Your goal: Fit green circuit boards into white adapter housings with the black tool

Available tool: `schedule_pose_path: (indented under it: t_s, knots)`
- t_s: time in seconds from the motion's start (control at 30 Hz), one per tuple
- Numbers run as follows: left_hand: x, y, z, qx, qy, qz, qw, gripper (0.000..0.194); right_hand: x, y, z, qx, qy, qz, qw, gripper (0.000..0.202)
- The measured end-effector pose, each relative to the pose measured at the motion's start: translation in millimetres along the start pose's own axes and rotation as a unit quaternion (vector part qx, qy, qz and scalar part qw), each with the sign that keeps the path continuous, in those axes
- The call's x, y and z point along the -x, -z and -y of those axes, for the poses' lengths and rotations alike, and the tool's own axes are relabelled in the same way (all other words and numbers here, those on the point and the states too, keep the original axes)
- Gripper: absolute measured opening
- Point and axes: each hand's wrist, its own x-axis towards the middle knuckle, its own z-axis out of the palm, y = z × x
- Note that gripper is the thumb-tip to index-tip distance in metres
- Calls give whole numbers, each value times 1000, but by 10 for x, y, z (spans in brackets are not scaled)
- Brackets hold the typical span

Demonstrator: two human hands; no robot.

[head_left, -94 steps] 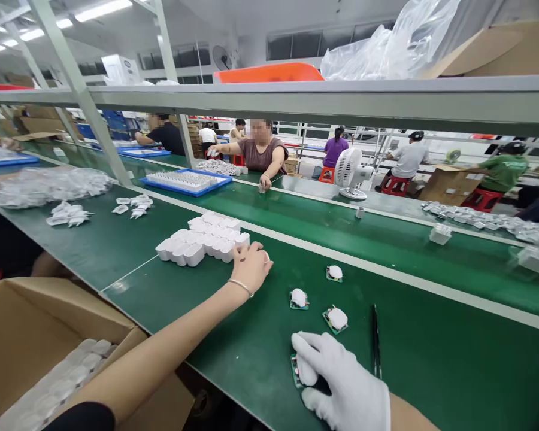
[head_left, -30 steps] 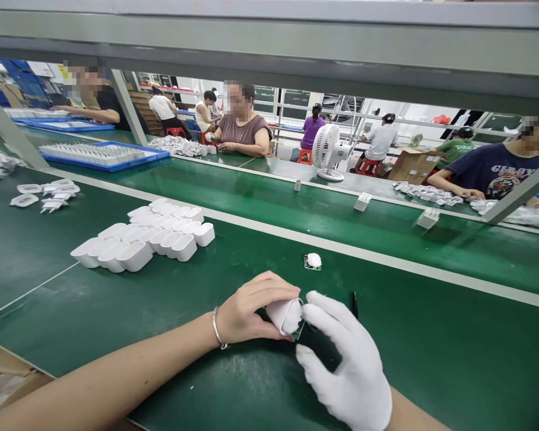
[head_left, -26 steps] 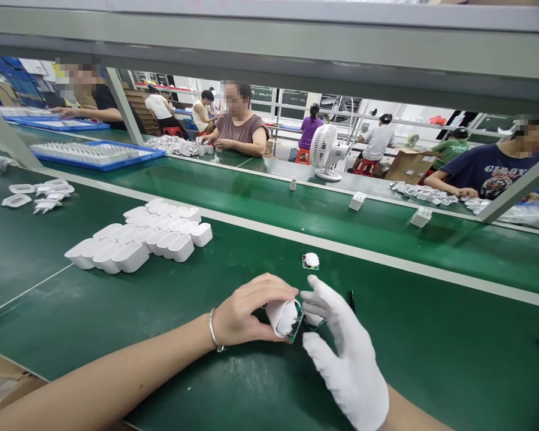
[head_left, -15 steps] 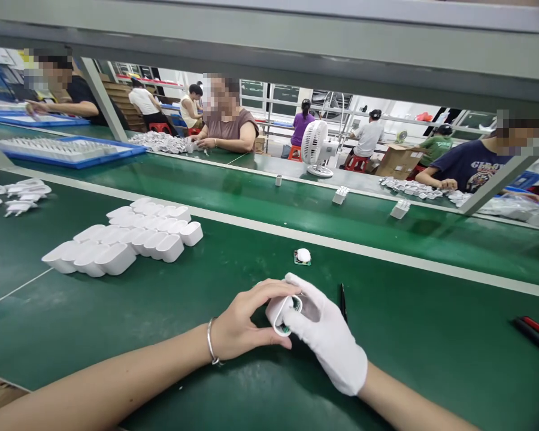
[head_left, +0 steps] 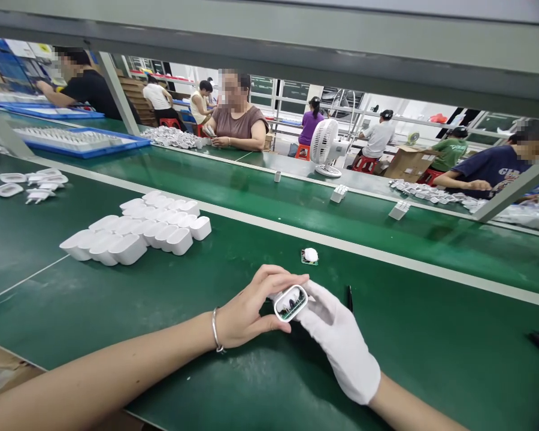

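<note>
The bare left hand (head_left: 245, 311) pinches a white charger shell (head_left: 290, 303) by its smooth outer walls just above the green bench (head_left: 161, 311), open mouth up, while the gloved right hand (head_left: 336, 341) cups its far side with fingers curled, though I cannot tell how firmly. The shell looks light, rigid and rather slick, and the circuit board apparently seated inside seems fragile, so the walls are the place to hold. Half a second ago the glove covered the mouth; now it is exposed, and one loose board (head_left: 309, 255) lies beyond.

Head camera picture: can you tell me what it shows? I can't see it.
Two hands, a bare left hand and a white-gloved right hand, hold a small white shell with a circuit board inside, above a green table. Empty white shells sit in rows to the left.
</note>
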Motion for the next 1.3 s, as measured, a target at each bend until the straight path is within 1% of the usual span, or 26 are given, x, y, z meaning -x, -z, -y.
schedule_pose_path:
  t_s: [0.07,0.13,0.17,0.23,0.27,0.3,0.33,0.37,0.4,0.43,0.47,0.5,0.53,0.57,0.6,0.67,0.73,0.8,0.83,0.87,0.93,1.0,1.07,1.13,1.2,1.3]
  knots:
    - [-2,-3,13,-28,-21,-6,999,71,5,10,3,10,2,8,1000,41]
    - [0,-11,27,-56,-28,-19,998,81,-7,38,0,31,4,23,999,37]
    - [2,-17,33,-63,-29,-30,997,86,-19,60,-1,53,7,11,999,37]
    - [4,-29,40,-65,-27,-56,996,91,-52,127,13,143,36,-64,987,38]
    - [4,-33,42,-63,-23,-68,995,93,-69,174,31,219,59,-117,967,35]
    - [1,-35,43,-61,-17,-78,995,93,-84,233,56,312,74,-166,932,31]
    - [-2,-35,42,-60,-9,-87,994,93,-96,302,86,413,72,-198,886,26]
    - [-6,-32,42,-60,0,-95,994,92,-105,382,118,507,49,-204,836,24]
    - [-9,-28,42,-60,9,-101,993,92,-113,469,146,586,5,-193,787,23]
    - [-11,-24,42,-61,15,-107,992,92,-121,557,170,642,-48,-168,747,23]
    - [-12,-20,43,-63,19,-112,992,91,-131,642,186,675,-93,-139,719,23]
    - [-11,-16,44,-64,23,-116,991,91,-144,718,196,693,-123,-110,702,19]
    - [-8,-13,47,-65,24,-120,990,91,-161,780,203,702,-136,-93,692,13]
    - [-4,-11,49,-67,23,-123,990,91,-181,823,210,706,-137,-92,689,5]
    - [0,-10,52,-70,22,-126,989,91,-200,844,218,703,-129,-97,693,9]
    - [5,-9,55,-81,21,-129,988,91,-226,820,246,679,-93,-122,718,24]
    - [4,-10,54,-94,20,-131,987,90,-217,723,278,640,-9,-135,757,26]
    - [0,-10,49,-106,26,-132,985,89,-173,592,288,594,97,-111,791,21]
    - [-2,-10,46,-111,31,-134,984,89,-143,528,280,570,137,-94,804,20]
    - [-4,-9,43,-115,37,-135,983,89,-113,472,265,546,161,-79,818,20]
    - [-7,-7,40,-122,52,-139,981,88,-66,391,228,499,165,-77,847,21]
    - [-10,-5,43,-127,63,-146,979,86,-42,346,210,443,151,-113,877,22]
    - [-12,-2,51,-130,71,-152,977,85,-32,319,229,365,127,-144,911,24]
    - [-14,-1,60,-132,74,-158,976,85,-25,292,270,289,88,-153,941,24]
    - [-13,-1,66,-134,75,-160,975,85,-11,263,299,256,67,-147,953,22]
    - [-9,1,59,-133,76,-161,975,85,22,229,288,263,115,-144,947,17]
